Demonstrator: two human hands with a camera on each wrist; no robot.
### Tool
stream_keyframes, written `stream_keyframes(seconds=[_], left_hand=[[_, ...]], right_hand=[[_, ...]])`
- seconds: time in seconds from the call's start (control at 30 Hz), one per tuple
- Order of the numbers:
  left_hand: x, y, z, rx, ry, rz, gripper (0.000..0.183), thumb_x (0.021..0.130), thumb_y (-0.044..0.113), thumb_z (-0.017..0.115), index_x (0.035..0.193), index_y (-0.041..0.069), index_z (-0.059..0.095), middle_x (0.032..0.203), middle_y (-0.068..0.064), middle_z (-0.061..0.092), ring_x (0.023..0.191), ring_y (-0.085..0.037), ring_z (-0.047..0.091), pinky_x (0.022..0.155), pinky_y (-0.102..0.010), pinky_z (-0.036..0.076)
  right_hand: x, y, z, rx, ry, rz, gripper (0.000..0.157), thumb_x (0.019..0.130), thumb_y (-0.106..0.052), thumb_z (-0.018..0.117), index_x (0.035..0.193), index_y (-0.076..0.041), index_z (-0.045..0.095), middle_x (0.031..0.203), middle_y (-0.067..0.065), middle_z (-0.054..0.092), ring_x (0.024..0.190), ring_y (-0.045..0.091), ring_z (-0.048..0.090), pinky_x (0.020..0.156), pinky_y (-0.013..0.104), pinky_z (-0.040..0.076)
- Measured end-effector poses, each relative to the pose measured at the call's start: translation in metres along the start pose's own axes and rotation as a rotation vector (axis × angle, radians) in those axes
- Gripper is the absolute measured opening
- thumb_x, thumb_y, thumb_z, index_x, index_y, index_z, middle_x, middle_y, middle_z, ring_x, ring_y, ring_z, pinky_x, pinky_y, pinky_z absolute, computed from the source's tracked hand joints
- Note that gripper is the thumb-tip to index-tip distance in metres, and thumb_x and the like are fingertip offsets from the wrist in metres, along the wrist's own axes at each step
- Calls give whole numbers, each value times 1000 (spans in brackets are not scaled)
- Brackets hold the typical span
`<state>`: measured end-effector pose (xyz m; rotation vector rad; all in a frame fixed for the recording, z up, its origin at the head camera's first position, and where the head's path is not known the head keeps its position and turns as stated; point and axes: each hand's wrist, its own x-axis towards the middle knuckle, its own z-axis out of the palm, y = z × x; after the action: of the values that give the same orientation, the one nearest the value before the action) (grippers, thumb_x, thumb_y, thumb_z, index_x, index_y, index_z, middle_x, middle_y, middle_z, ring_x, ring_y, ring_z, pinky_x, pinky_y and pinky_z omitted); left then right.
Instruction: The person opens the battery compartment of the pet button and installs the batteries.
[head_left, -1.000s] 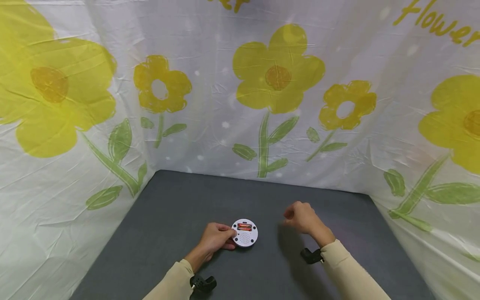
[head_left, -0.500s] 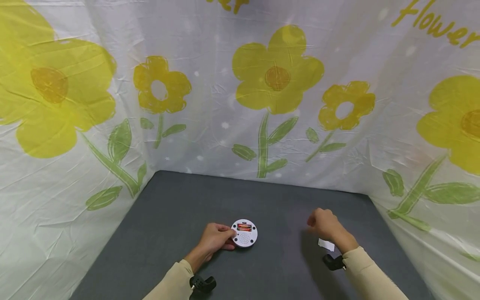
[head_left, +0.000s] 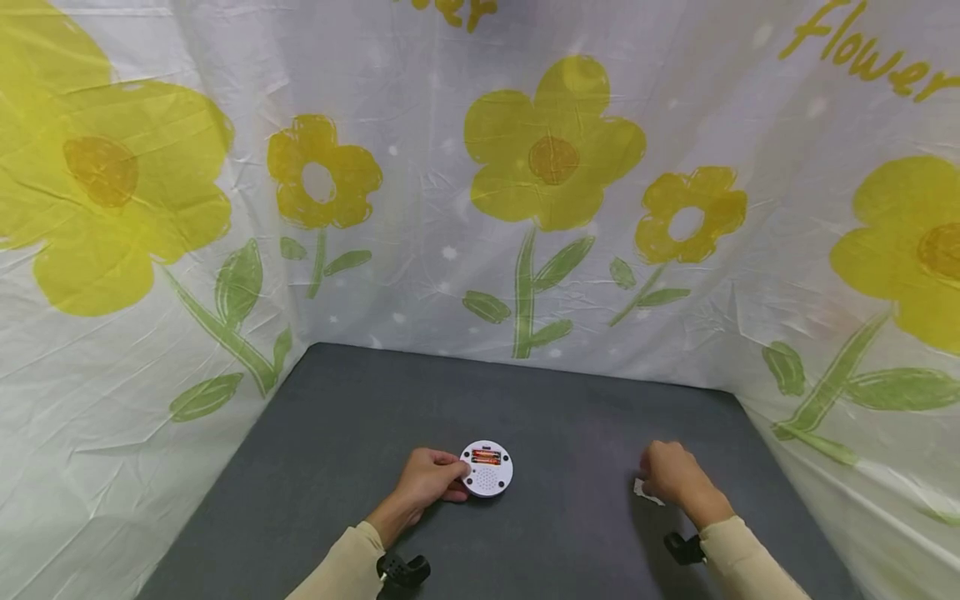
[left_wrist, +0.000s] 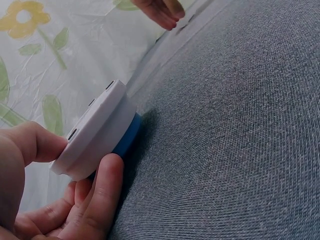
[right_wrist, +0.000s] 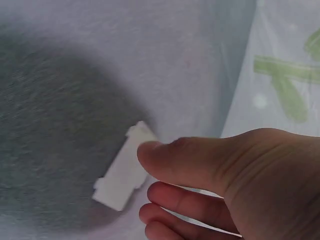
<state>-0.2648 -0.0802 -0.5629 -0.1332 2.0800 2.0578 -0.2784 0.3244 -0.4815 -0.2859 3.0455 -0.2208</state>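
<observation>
A round white device [head_left: 487, 469] with two orange-red batteries [head_left: 486, 457] in its uncovered compartment and a patch of small holes sits tilted, battery side up. Its lower part is blue in the left wrist view. My left hand [head_left: 429, 482] pinches its left edge, thumb [left_wrist: 45, 145] on top and fingers [left_wrist: 102, 195] beneath. A white battery cover [right_wrist: 122, 172] with small tabs lies on the table at the right. My right hand [head_left: 675, 477] is right over it, the thumb [right_wrist: 170, 159] overlapping the cover in the right wrist view and the loosely bent fingers at its edge.
The dark grey cloth-covered table [head_left: 420, 392] is bounded at the back and sides by a white curtain [head_left: 420, 275] with yellow flowers. Black wrist cameras sit on both forearms, the left camera [head_left: 403, 570] and the right camera [head_left: 684, 548].
My right hand has moved right and towards me, away from the device, and come down over the white battery cover. The left hand keeps holding the device in place.
</observation>
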Motion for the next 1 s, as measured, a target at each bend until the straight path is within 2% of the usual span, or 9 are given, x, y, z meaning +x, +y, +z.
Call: stream_keyframes(seconds=[0.17,0.33,0.53,0.87,1.0], left_hand=[[-2,-2,0,-6,4,-13,27,92,4,75,113,-13,72,94,-15,79,72,-19,78,66,-33,70],[-2,-2,0,-5,15,-7,27,93,4,75,113,-13,72,95,-16,79,73,-19,78,66,-34,70],[-1,-1,-2,-10,11,4,26,93,5,76,112,-13,72,94,-15,79,73,-19,78,66,-33,70],[-1,0,0,-15,1,-5,27,91,4,75,113,-13,72,95,-16,78,72,-19,78,66,-34,71],[-1,1,0,-9,3,-9,27,92,5,75,112,-13,73,95,-16,79,73,-19,79,67,-34,71]], right_hand=[[-5,6,9,19,10,-1,22,73,-3,92,89,-6,78,89,9,77,80,30,72,73,53,64],[-5,10,16,32,55,-19,19,69,-1,87,82,-10,76,84,7,76,75,26,69,67,51,61],[-3,7,16,31,38,-9,18,73,0,87,86,-6,77,86,8,76,77,26,69,68,51,61],[0,3,16,80,-77,56,17,83,-2,88,98,1,79,96,11,78,85,28,73,75,52,65],[3,-1,14,102,-49,5,11,85,-2,84,96,-2,81,92,8,78,80,22,71,72,48,65]])
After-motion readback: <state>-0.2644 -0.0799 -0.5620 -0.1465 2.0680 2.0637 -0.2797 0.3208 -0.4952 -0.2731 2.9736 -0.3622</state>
